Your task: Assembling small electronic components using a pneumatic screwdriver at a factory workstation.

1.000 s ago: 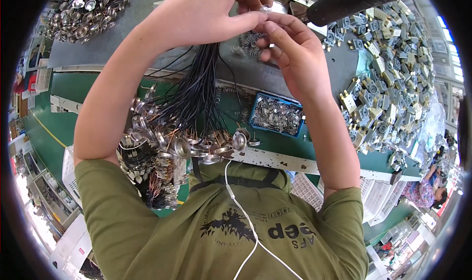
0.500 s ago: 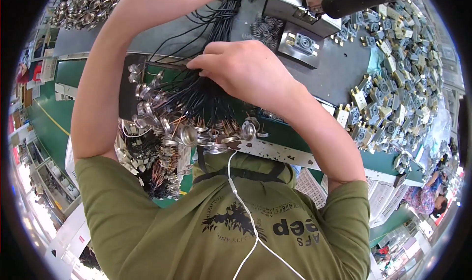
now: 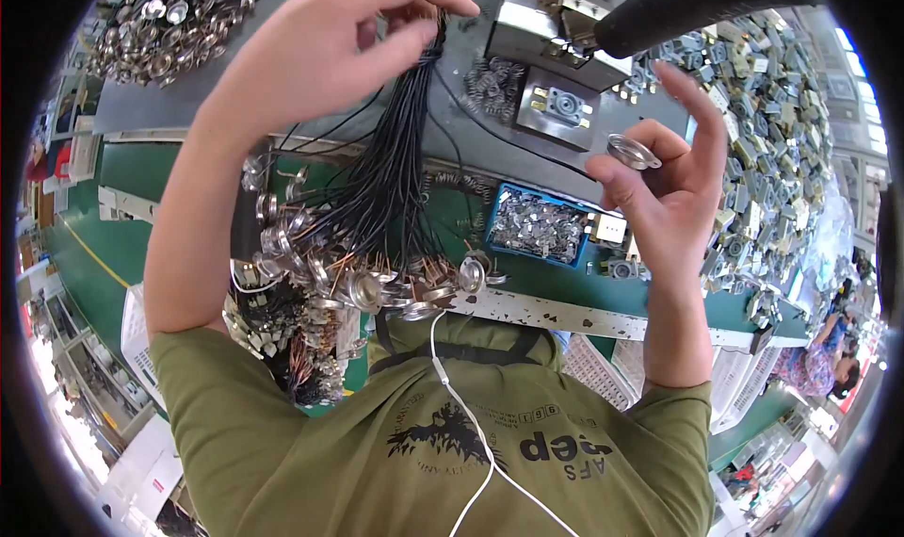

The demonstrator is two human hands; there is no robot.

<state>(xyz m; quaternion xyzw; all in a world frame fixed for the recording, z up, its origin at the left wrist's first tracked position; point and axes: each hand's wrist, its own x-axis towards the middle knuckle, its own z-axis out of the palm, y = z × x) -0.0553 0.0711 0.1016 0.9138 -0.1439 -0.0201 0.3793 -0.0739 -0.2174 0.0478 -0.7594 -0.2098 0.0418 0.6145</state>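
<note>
My left hand (image 3: pixel 330 47) is raised at the top left and pinches the upper end of a bundle of black wires (image 3: pixel 391 170). The wires hang down to a cluster of round metal discs (image 3: pixel 377 287) lying at the bench edge near my chest. My right hand (image 3: pixel 664 193) is up at the right, apart from the bundle. It holds one small round metal disc (image 3: pixel 633 151) between thumb and fingers, with the index finger stretched upward.
A blue tray of small metal parts (image 3: pixel 539 226) sits between my hands. Behind it are a metal fixture (image 3: pixel 565 104) and loose springs (image 3: pixel 490 80). Small components are heaped at the right (image 3: pixel 763 113), wired discs at the top left (image 3: pixel 160 19). A black bar (image 3: pixel 697 5) crosses above.
My right hand dropped from the top onto the disc cluster, then lifted away to the right with one disc in it. My left hand stayed up holding the wires.
</note>
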